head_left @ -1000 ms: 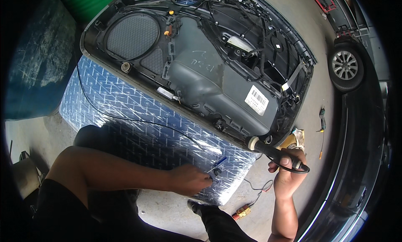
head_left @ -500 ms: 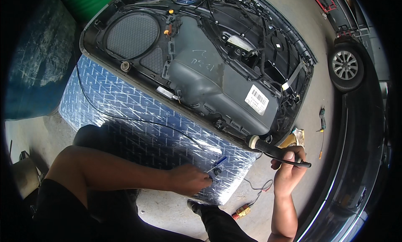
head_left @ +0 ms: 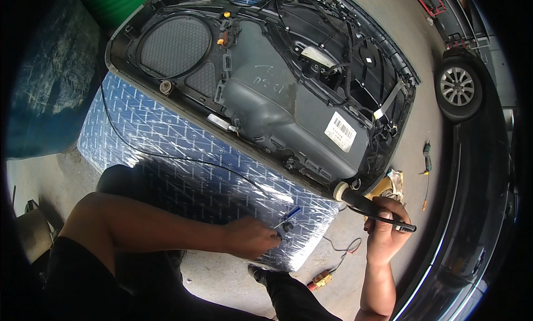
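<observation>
My left hand [head_left: 252, 237] is closed beside a blue-handled tool [head_left: 291, 213] with a thin metal shaft and a small black piece [head_left: 287, 226], on the plastic-wrapped blue pad [head_left: 139, 121]; its fingertips are hidden. My right hand [head_left: 387, 232] grips a black cylindrical tool [head_left: 361, 203] with a cream collar and a black cord looped at its lower end. The collar end overlaps the near edge of a car door panel [head_left: 294, 115]; whether they touch I cannot tell. The panel lies inner side up on the pad, with speaker mesh, wiring and a grey plastic cover.
A dark car [head_left: 477, 204] runs along the right. A green drill-like tool [head_left: 427, 157] and a yellow-red tool [head_left: 320, 279] with wires lie on the floor. A worn blue barrel [head_left: 47, 104] and green container [head_left: 111, 1] stand at left. A cable [head_left: 166, 156] crosses the pad.
My right hand and the black tool have shifted slightly to the right and down; the tool's corded end has tilted. My left hand stays in place.
</observation>
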Tool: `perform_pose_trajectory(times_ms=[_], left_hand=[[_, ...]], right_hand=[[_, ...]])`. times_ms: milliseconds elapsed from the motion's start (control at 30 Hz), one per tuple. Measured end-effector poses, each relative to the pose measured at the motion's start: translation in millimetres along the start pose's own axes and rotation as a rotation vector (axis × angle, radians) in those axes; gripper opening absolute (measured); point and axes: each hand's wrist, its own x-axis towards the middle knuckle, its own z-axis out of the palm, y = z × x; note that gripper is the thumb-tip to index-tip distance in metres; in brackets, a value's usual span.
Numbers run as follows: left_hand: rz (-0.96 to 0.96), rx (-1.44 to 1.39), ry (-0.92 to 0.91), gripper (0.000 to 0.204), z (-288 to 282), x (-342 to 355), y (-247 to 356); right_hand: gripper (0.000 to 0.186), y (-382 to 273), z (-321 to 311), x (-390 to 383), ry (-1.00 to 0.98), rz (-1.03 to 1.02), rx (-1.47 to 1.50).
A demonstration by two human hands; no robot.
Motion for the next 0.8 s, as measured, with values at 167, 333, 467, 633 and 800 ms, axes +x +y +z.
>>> perform_pose_trajectory(times_ms=[167, 333, 467, 633, 800], left_hand=[[0.039, 0.024, 0.086, 0.007, 5, -2, -3], [0.047, 0.017, 0.091, 0.007, 6, -2, -3], [0.048, 0.024, 0.097, 0.007, 6, -3, -3], [0.053, 0.035, 0.096, 0.008, 5, -3, -3], [0.044, 0.036, 0.089, 0.008, 6, -2, -3]], right_hand=[[0.046, -1, 3, -2, -0.008, -0.004, -0.066], [0.046, -4, 5, -2, -0.034, -0.022, -0.128], [0.042, -6, 8, -1, -0.062, -0.026, -0.158], [0.039, -8, 14, 0, -0.058, -0.024, -0.168], [0.041, -10, 16, 2, -0.051, -0.025, -0.164]])
